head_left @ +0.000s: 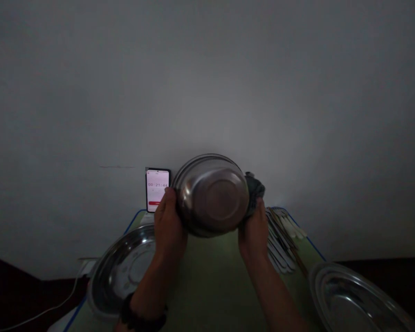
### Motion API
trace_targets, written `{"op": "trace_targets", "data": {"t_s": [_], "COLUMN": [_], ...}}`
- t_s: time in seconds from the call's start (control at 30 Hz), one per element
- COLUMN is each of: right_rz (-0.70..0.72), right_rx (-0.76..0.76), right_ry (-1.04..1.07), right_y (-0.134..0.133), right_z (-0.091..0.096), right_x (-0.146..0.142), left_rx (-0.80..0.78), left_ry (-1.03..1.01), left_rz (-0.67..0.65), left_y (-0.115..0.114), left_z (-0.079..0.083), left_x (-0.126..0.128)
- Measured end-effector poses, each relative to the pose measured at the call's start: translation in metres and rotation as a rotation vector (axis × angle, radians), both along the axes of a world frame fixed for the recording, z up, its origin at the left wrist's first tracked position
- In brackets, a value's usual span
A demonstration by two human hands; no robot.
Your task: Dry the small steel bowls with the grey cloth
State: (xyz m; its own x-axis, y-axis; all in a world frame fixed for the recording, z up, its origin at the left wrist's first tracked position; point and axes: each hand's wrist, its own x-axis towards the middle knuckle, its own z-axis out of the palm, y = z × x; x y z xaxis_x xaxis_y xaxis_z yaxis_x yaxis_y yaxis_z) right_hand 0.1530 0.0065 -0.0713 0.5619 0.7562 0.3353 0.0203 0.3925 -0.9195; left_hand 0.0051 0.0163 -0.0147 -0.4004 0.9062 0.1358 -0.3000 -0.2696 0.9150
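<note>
A shiny metal bowl [212, 193] is held up above the table, tilted so that its round base faces me. My left hand [169, 221] grips its left side, thumb toward the rim. At the right side my right hand [256, 228] is closed around a dark cloth [255, 191], which lies against the bowl's edge. The bowl hides most of the fingers of both hands, and its inside is out of sight.
A large metal basin [105, 272] stands at the left of the green table [207, 286], another basin [359, 295] at the right. Several utensils [280, 240] lie at the back right. A phone [158, 191] showing a timer leans by the wall [207, 83].
</note>
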Motion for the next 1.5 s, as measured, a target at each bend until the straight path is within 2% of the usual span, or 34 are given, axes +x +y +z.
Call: {"op": "trace_targets", "data": {"t_s": [0.07,0.13,0.17,0.2,0.27,0.33,0.47,0.6,0.67,0.73,0.83,0.9,0.97,1.03,1.13,1.23,1.33,1.43,1.5], "right_rz": [-0.235,-0.392,-0.409,-0.371,-0.201,-0.049,0.033,0.112,0.134,0.114,0.053,0.045,0.035,-0.014,-0.125,-0.195,-0.203,-0.146,-0.048], "right_rx": [-0.023,0.055,0.144,0.242,0.390,0.416,0.331,0.341,0.320,0.249,0.127,0.113,0.156,0.211,0.256,0.298,0.353,0.388,0.394], "right_ry": [0.050,-0.100,-0.225,-0.377,-0.680,-0.868,-0.862,-0.699,-0.557,-0.400,-0.205,-0.164,-0.225,-0.384,-0.683,-0.848,-0.882,-0.854,-0.790], "right_y": [-0.009,-0.020,-0.025,-0.029,-0.032,-0.030,-0.023,-0.020,-0.016,-0.011,-0.003,-0.001,-0.003,-0.006,-0.012,-0.014,-0.015,-0.018,-0.019], "right_z": [0.014,0.026,0.029,0.031,0.028,0.022,0.016,0.021,0.022,0.020,0.015,0.010,0.005,0.000,-0.007,-0.009,-0.004,0.008,0.016], "right_x": [0.007,0.008,0.005,0.001,-0.010,-0.018,-0.017,0.001,0.007,0.009,0.004,-0.004,-0.015,-0.028,-0.045,-0.051,-0.043,-0.027,-0.015], "left_rx": [-0.002,-0.009,-0.010,-0.010,0.000,0.026,0.100,0.168,0.174,0.141,-0.025,-0.135,-0.162,-0.128,-0.115,-0.156,-0.152,-0.024,0.115], "left_ry": [0.028,0.073,0.114,0.170,0.302,0.455,0.766,0.803,0.727,0.555,0.145,-0.130,-0.347,-0.503,-0.567,-0.359,-0.044,0.288,0.544], "left_rz": [-0.024,-0.054,-0.073,-0.100,-0.169,-0.225,-0.298,-0.398,-0.437,-0.413,-0.217,-0.105,-0.078,-0.113,-0.238,-0.297,-0.303,-0.350,-0.294], "left_y": [-0.001,-0.003,-0.005,-0.007,-0.013,-0.021,-0.032,-0.035,-0.033,-0.028,-0.017,-0.010,-0.005,-0.004,-0.008,-0.015,-0.021,-0.030,-0.036], "left_z": [0.002,0.003,0.004,0.004,0.004,0.005,0.009,0.012,0.011,0.008,0.005,0.006,0.008,0.010,0.009,0.003,-0.003,-0.008,-0.010], "left_x": [-0.003,-0.008,-0.009,-0.010,-0.008,-0.003,0.007,0.003,-0.004,-0.010,-0.013,-0.010,-0.003,0.005,0.016,0.023,0.025,0.027,0.027]}}
